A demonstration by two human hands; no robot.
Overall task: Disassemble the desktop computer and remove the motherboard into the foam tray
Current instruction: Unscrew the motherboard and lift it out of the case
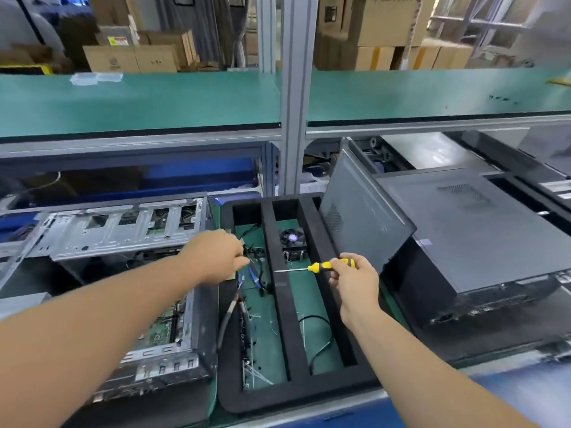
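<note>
While L hand curls fingers over tray cables, R hand pinches screwdriver handle, shaft level.

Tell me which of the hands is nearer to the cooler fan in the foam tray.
The right hand. It holds a yellow screwdriver just right of and below the cooler fan in the foam tray. The left hand is farther, over the left compartment beside the open computer case.

Yellow-black screwdriver, black foam tray

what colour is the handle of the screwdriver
Yellow and black, on the screwdriver held by the right hand; head view.
</note>
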